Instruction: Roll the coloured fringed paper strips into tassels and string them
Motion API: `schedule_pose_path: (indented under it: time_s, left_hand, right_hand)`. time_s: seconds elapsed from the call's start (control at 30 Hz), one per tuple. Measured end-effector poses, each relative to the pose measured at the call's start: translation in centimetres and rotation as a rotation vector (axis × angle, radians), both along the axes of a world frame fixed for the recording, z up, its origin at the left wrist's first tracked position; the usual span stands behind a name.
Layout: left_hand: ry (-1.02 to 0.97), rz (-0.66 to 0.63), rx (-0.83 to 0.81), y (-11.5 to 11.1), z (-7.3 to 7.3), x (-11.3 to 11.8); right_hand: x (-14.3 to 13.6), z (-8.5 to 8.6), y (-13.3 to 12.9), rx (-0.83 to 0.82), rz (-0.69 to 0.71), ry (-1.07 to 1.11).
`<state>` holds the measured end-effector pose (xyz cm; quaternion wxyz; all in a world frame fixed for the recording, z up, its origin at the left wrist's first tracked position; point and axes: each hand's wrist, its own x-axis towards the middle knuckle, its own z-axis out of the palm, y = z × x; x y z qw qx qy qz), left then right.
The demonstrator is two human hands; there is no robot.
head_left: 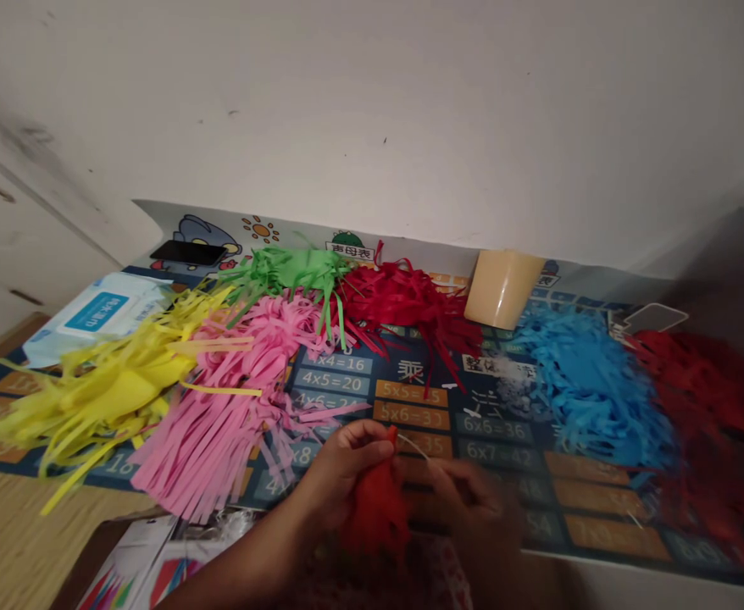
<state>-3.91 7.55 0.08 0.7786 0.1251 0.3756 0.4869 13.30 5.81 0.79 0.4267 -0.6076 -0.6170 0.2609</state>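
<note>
My left hand (345, 464) is closed, its thumb and fingers pinching the top of a red fringed tassel (378, 506) that hangs below it. To the right, my right hand (474, 501) is smeared by motion, with its fingers closed on a thin white string (415, 446). The string runs from those fingers to the tassel's top. Whether it is looped around the top or only touches it, I cannot tell. Beyond my left hand lies a pink fringed bundle (200, 449).
A patterned mat (340, 385) covers the table. On it lie yellow (111, 381), green (296, 269), red (403, 296) and blue (594, 381) fringe bundles, a wet-wipes pack (96, 313) and a tan cup (502, 288). A dark phone (187, 252) is at the back left. Plastic packaging (134, 563) sits near the front.
</note>
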Motion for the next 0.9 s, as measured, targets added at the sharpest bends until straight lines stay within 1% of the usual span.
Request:
schedule_pose_path:
  time_s: [0.17, 0.27, 0.37, 0.5, 0.57, 0.6, 0.67, 0.73, 0.8, 0.83, 0.87, 0.9]
  left_hand:
    - [0.025, -0.005, 0.013, 0.0, -0.5, 0.0]
    - [0.112, -0.033, 0.056, 0.0, -0.4, 0.1]
    - [0.303, -0.039, 0.152, 0.0, 0.1, 0.2]
    - [0.605, -0.033, 0.299, -0.4, 0.8, 0.2]
    - [0.749, -0.080, 0.342, -0.9, 0.9, 0.1]
    - [0.823, -0.112, 0.367, -1.1, 1.0, 0.1]
    - [0.993, -0.171, 0.442, -1.4, 1.2, -0.1]
    - [1.148, -0.215, 0.543, -1.6, 1.4, -0.3]
    - [1.225, -0.256, 0.618, -1.6, 1.4, -0.3]
    - [1.245, -0.276, 0.634, -1.5, 1.2, -0.2]
    - [1.263, -0.295, 0.642, -1.5, 0.9, -0.1]
    - [1.282, -0.319, 0.654, -1.5, 0.5, 0.1]
  right_hand:
    - [0.0, -0.1, -0.1, 0.006, 0.048, -0.027]
    - [0.0, -0.3, -0.1, -0.014, 0.075, -0.026]
    - [-0.2, -0.4, 0.1, -0.091, 0.154, 0.005]
    - [-0.4, -0.6, 0.5, -0.296, 0.272, 0.137]
    - [-0.5, -0.7, 0.6, -0.377, 0.329, 0.198]
    - [-0.5, -0.7, 0.6, -0.391, 0.344, 0.201]
    - [-0.8, -0.7, 0.6, -0.334, 0.342, 0.153]
    - [-1.3, -0.7, 0.5, -0.176, 0.326, 0.062]
    - [-2.0, -0.7, 0.2, 0.006, 0.292, -0.011]
    - [-2.2, -0.6, 0.2, 0.060, 0.264, -0.005]
    - [-2.2, -0.5, 0.3, 0.064, 0.238, 0.048]
    - [-1.8, -0.3, 0.5, 0.029, 0.205, 0.159]
